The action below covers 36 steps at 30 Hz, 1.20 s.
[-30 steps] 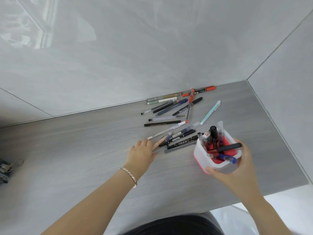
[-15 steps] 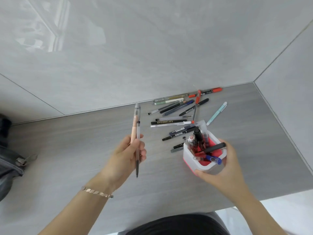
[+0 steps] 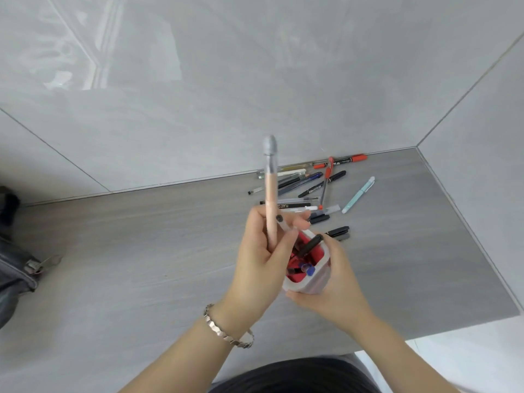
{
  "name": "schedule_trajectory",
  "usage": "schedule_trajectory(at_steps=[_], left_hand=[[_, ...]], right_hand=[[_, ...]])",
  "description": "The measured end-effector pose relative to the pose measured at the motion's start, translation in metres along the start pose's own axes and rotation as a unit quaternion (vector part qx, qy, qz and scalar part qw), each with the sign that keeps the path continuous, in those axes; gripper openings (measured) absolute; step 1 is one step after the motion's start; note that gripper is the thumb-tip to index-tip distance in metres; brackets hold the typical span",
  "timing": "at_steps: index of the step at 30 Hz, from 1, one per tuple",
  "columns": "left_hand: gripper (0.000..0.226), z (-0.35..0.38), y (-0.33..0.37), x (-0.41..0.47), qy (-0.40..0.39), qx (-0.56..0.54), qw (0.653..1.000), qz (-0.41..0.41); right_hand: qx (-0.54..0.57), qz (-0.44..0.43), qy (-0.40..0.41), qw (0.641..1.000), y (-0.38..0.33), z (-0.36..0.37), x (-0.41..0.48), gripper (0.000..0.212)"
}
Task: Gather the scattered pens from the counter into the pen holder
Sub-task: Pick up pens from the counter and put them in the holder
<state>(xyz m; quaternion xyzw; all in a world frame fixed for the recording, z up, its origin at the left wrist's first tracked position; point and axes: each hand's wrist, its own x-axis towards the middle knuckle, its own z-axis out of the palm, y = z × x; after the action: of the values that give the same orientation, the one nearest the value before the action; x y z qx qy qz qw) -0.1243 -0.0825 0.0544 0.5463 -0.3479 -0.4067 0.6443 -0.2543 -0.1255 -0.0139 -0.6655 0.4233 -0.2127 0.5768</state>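
Note:
My left hand (image 3: 262,256) grips a peach pen with a grey cap (image 3: 270,194), held upright, its lower end at the mouth of the pen holder (image 3: 314,279). A second thin pen seems to be in the same grip. The white holder with a red inside sits in my right hand (image 3: 337,287), just above the grey counter (image 3: 141,265), with several pens inside. Several scattered pens (image 3: 309,188) lie near the back wall, among them a light blue pen (image 3: 358,195) and an orange marker (image 3: 340,160).
Tiled walls close the counter at the back and on the right. A dark bag with a zip (image 3: 14,273) rests at the left edge. The counter's front edge runs near my body, lower right.
My left hand picked pens off the pile, lifted them and carried them right, over the holder. My right hand brought the holder slightly left and nearer.

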Motion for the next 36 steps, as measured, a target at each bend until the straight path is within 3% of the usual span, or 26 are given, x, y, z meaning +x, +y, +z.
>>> schedule_trajectory(at_steps=[5,9,14,21,25,28,32,36], left_hand=[[0.032,0.004,-0.010,0.004,0.028,0.036,0.999,0.022],[0.014,0.005,-0.015,0.005,-0.011,0.089,0.992,0.084],[0.012,0.002,-0.017,0.003,-0.021,0.134,0.984,0.117],[0.057,-0.007,-0.010,-0.004,0.032,-0.060,0.996,0.059],[0.017,-0.014,-0.006,0.000,0.025,-0.072,0.997,-0.012],[0.018,-0.015,-0.007,0.000,0.004,-0.016,1.000,-0.004],[0.044,-0.025,-0.018,-0.003,-0.063,0.098,0.991,0.071],[0.039,-0.032,-0.032,-0.005,-0.133,0.331,0.927,0.120]], right_hand=[[0.004,0.021,-0.003,1.000,0.003,0.003,-0.005,0.082],[-0.005,0.025,0.004,1.000,0.007,0.005,-0.006,0.084],[-0.007,0.024,0.004,1.000,0.005,0.003,-0.005,0.085],[0.000,0.025,0.013,1.000,0.005,0.001,-0.005,0.084],[-0.018,0.025,0.009,0.999,0.009,0.003,-0.005,0.088],[-0.023,0.015,-0.001,1.000,0.007,0.003,-0.007,0.089],[-0.025,0.006,0.003,1.000,0.005,0.002,-0.008,0.086],[-0.010,-0.004,0.022,1.000,0.001,-0.001,-0.011,0.084]])
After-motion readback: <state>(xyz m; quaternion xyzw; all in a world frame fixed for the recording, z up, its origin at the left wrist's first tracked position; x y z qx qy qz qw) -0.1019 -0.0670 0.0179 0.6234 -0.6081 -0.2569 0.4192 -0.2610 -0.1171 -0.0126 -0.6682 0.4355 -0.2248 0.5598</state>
